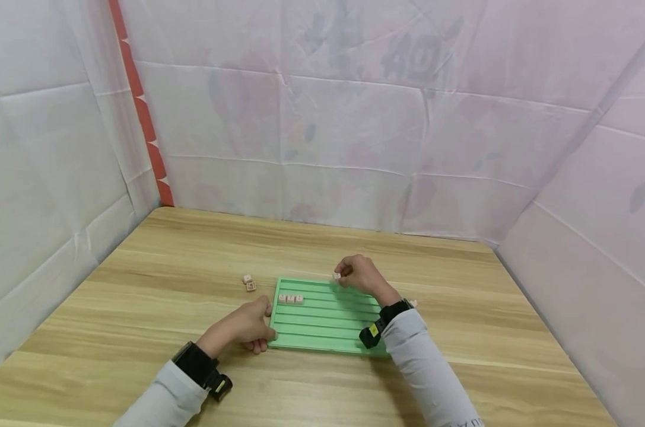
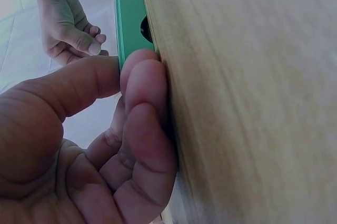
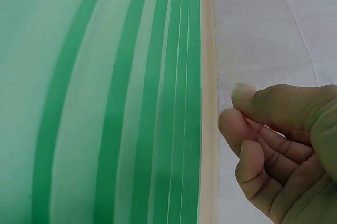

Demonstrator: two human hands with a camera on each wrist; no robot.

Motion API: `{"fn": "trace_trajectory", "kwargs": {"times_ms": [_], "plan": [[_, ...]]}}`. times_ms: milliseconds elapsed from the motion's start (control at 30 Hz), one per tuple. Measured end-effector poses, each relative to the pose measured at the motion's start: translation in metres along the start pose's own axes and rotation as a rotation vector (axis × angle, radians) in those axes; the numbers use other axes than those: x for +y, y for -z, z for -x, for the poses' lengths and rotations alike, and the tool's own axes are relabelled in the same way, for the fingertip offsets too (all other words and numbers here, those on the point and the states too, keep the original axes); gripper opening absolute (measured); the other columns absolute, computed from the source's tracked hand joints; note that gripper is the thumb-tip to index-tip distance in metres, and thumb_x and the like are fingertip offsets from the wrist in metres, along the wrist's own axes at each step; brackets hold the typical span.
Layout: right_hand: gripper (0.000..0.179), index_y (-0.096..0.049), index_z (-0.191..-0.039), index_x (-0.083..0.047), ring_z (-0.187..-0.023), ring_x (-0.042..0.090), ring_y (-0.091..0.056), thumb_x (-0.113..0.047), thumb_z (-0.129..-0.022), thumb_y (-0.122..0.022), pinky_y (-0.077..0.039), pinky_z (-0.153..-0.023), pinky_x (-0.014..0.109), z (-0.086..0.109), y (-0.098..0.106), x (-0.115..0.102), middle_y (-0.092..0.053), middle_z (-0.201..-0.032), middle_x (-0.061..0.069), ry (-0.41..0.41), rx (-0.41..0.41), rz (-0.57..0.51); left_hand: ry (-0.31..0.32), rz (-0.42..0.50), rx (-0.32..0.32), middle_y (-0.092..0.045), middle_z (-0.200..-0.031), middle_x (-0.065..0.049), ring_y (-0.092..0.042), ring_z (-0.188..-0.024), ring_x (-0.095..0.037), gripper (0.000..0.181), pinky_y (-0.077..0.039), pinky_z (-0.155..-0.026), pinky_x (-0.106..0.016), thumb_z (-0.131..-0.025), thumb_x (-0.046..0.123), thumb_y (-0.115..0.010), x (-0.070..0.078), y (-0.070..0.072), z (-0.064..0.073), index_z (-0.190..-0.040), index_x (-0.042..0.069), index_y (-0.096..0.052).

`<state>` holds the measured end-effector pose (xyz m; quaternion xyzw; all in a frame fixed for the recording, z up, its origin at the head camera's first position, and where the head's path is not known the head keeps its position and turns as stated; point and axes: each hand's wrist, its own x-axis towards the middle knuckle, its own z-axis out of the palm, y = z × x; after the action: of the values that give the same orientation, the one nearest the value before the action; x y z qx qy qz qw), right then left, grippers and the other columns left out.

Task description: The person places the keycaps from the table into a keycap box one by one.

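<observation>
A green grooved tray [image 1: 322,343] lies on the table, with several pale cubes [image 1: 291,299] side by side in a groove at its upper left. The left hand [image 1: 250,323] grips the tray's left side near the front corner; in the left wrist view its thumb and curled fingers [image 2: 145,84] meet at the green edge. Over the tray's far edge, the right hand [image 1: 362,276] pinches one small pale cube [image 1: 337,276] between thumb and fingertips. That cube is hidden in the right wrist view, where thumb and forefinger come together beside the ridged tray [image 3: 121,103].
Two loose cubes [image 1: 251,286] lie on the wooden table [image 1: 194,255] left of the tray. Another pale piece [image 1: 413,303] shows just past the right wrist. White sheeting [image 1: 349,130] walls in the back and both sides, with a red strip [image 1: 140,101] at the left corner.
</observation>
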<state>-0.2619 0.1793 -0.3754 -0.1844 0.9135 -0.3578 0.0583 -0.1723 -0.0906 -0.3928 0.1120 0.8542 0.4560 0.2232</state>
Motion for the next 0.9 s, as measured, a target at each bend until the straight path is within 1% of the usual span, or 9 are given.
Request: {"fn": "trace_trajectory", "kwargs": {"times_ms": [133, 267, 500, 700, 800, 900], "plan": [[0.009, -0.066, -0.091, -0.001, -0.07, 0.015, -0.06, 0.002, -0.082, -0.067, -0.05, -0.061, 0.029, 0.0003, -0.0014, -0.0012, -0.063, -0.078, 0.002, -0.032, 0.006, -0.011, 0.004, 0.0, 0.001, -0.058, -0.055, -0.011, -0.054, -0.041, -0.014, 0.031, -0.044, -0.038, -0.025, -0.08, -0.003, -0.066, -0.0005, 0.0002, 0.0005, -0.094, 0.001, -0.039], [0.009, -0.066, -0.09, -0.001, -0.065, 0.015, -0.061, 0.002, -0.081, -0.068, -0.051, -0.059, 0.029, 0.0001, -0.0028, -0.0015, -0.063, -0.076, 0.003, -0.051, 0.007, -0.033, 0.006, 0.006, 0.002, -0.058, -0.054, -0.011, -0.054, -0.041, -0.014, 0.031, -0.043, -0.038, -0.025, -0.08, -0.003, -0.067, -0.0018, 0.0007, -0.0006, -0.093, 0.001, -0.039], [0.01, -0.065, -0.09, -0.001, -0.061, 0.015, -0.06, 0.002, -0.081, -0.068, -0.05, -0.057, 0.029, 0.0006, -0.0048, -0.0006, -0.062, -0.074, 0.003, -0.056, 0.007, -0.044, -0.008, 0.002, -0.002, -0.058, -0.055, -0.01, -0.054, -0.041, -0.014, 0.032, -0.043, -0.038, -0.025, -0.08, -0.002, -0.067, -0.0043, 0.0015, -0.0009, -0.093, 0.002, -0.039], [0.011, -0.065, -0.092, -0.001, -0.066, 0.015, -0.058, 0.002, -0.082, -0.067, -0.05, -0.06, 0.029, 0.0027, -0.0065, 0.0028, -0.06, -0.076, 0.003, -0.025, 0.018, -0.061, 0.002, 0.009, -0.008, -0.058, -0.055, -0.01, -0.054, -0.041, -0.014, 0.031, -0.043, -0.038, -0.025, -0.08, -0.002, -0.067, -0.0038, 0.0017, -0.0026, -0.094, 0.001, -0.039], [0.011, -0.065, -0.093, -0.001, -0.07, 0.016, -0.057, 0.003, -0.082, -0.065, -0.049, -0.061, 0.03, 0.0038, -0.0081, 0.0053, -0.06, -0.078, 0.003, 0.001, 0.026, -0.103, 0.011, 0.011, -0.009, -0.058, -0.055, -0.01, -0.054, -0.041, -0.014, 0.031, -0.043, -0.038, -0.025, -0.08, -0.002, -0.067, -0.0039, 0.0015, -0.0032, -0.094, 0.001, -0.039], [0.012, -0.064, -0.094, 0.001, -0.072, 0.018, -0.055, 0.004, -0.083, -0.063, -0.048, -0.062, 0.03, 0.005, -0.0102, 0.0064, -0.059, -0.08, 0.005, 0.013, 0.029, -0.177, 0.007, 0.013, -0.008, -0.058, -0.054, -0.01, -0.054, -0.041, -0.014, 0.032, -0.044, -0.038, -0.025, -0.08, -0.002, -0.067, -0.0047, 0.0013, -0.0029, -0.094, 0.001, -0.039]]}}
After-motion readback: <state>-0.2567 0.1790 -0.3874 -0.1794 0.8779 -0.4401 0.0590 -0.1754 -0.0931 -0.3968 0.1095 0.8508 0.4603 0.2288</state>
